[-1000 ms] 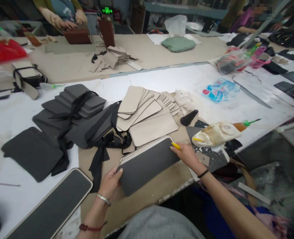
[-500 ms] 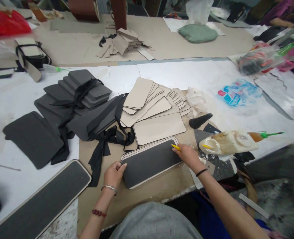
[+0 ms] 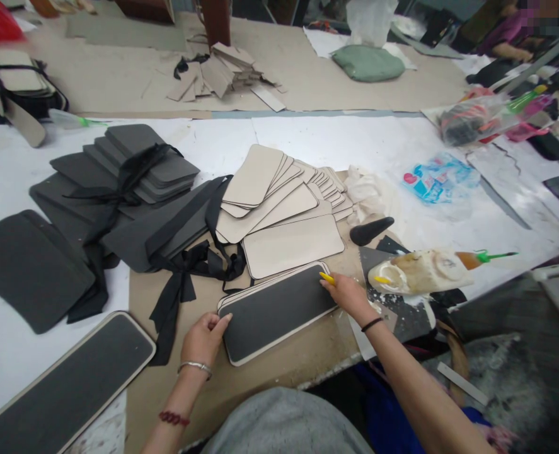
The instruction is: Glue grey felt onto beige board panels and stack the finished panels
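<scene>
A dark grey panel [image 3: 274, 310] lies on a beige backing piece on the brown board at the table's near edge. My left hand [image 3: 204, 337] presses its fingertips on the panel's left end. My right hand [image 3: 349, 294] rests on the panel's right end and holds a small yellow tool [image 3: 327, 277] between its fingers. Just behind the panel lies a fanned stack of beige panels [image 3: 279, 205].
Bundles of grey foam pieces [image 3: 132, 170] tied with black ribbon lie at the left. A finished long panel [image 3: 66, 388] lies at the near left. A glue bottle [image 3: 421, 271] and a black shaped tool [image 3: 371, 231] are at the right. A green cushion [image 3: 368, 62] is far back.
The grey panel now lies flat and lined up on the beige backing; a second ago it was askew over it. My hands stayed at its two ends, and the view shifted slightly.
</scene>
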`<state>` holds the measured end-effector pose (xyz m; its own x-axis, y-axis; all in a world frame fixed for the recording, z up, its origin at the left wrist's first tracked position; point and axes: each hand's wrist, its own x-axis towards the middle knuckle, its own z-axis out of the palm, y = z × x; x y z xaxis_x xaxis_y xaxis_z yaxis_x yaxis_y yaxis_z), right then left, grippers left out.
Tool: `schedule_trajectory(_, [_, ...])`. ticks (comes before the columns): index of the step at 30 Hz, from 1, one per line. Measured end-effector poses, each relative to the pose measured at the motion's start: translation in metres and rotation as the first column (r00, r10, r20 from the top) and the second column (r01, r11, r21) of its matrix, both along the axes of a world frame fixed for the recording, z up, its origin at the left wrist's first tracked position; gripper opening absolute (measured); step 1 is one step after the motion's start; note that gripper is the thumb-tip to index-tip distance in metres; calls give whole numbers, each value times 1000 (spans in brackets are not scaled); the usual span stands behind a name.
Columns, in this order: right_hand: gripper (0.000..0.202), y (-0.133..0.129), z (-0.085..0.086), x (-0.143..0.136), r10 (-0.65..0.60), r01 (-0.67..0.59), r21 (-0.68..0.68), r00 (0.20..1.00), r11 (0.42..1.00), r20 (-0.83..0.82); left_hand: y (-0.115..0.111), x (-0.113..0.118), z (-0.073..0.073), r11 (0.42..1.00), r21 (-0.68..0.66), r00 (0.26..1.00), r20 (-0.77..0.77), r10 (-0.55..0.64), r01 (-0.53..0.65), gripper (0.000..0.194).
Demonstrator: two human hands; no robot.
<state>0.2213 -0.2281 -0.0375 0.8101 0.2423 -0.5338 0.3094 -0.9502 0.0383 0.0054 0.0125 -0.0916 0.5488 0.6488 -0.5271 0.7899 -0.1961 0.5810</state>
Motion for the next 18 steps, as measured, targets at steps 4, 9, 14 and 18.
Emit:
schedule_trajectory(4, [37,1,-1,4,10,-11,-19,1000,1000,-17,-2,3,3,1000,16,1000,0,13,-13,38])
schedule_trajectory(9, [38,0,-5,7,69,-70,-46,998,997,-8,-7,7,12,997,59,999,26,44,-46,32])
schedule_trajectory(14, [43,-3,-14,9,90,-90,-56,996,994,8,-17,0,16,976,148,977,168,134,-159,27])
schedule_trajectory(18, [42,-4,-17,9,111,-110,-62,994,992,7,-29,-9,18,969,47,949,219,228,-244,25])
